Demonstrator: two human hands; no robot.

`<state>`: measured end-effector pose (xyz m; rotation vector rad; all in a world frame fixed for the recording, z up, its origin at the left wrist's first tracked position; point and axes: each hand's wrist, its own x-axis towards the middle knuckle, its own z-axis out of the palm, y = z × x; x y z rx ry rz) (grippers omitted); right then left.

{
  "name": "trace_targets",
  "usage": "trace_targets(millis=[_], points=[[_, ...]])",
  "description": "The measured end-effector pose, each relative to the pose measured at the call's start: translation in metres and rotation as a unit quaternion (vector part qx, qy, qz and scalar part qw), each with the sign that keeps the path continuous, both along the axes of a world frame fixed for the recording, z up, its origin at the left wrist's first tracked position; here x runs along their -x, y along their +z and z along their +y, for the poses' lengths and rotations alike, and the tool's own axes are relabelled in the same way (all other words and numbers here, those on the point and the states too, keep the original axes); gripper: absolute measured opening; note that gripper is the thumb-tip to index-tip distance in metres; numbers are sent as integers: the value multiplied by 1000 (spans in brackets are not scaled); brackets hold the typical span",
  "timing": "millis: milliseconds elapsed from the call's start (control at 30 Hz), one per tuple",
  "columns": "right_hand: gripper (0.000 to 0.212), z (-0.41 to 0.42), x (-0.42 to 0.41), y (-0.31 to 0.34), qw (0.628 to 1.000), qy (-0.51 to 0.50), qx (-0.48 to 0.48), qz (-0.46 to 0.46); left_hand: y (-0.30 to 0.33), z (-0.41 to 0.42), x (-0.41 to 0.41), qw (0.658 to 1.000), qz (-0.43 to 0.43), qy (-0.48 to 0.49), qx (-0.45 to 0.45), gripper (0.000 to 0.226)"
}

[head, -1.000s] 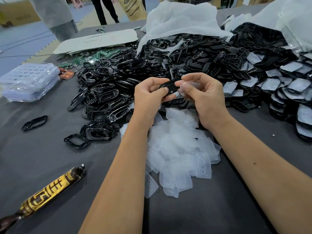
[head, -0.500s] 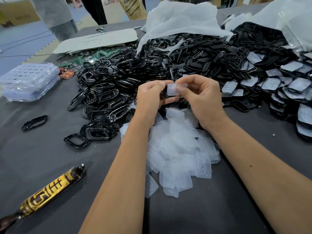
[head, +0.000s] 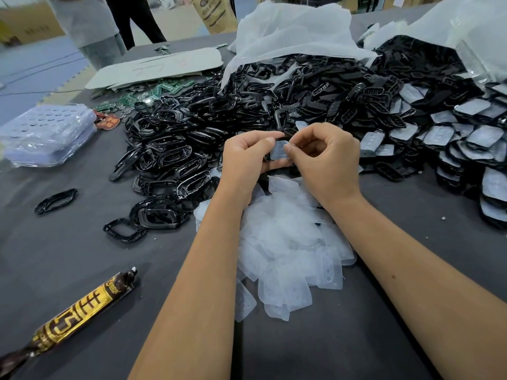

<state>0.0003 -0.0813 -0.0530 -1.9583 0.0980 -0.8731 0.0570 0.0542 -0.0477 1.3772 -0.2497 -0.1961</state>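
The left hand [head: 247, 160] and right hand [head: 327, 160] pinch clear pad [head: 277, 150] facing camera, axis unclear

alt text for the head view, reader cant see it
Left hand and right hand pinch one clear pad between them above a grey table. A heap of like pads lies under the wrists; black frames spread behind, a gold-and-brown tube at lower left.
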Motion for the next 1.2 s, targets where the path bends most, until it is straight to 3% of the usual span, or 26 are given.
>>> trace_targets(millis=[800, 1200], points=[[11, -2, 1, 2, 998, -42, -47, 19, -3, -1, 2, 999, -30, -6, -16, 13], [7, -4, -1, 1, 993, 57, -104, -9, -7, 0, -2, 1000, -2, -7, 24, 13]])
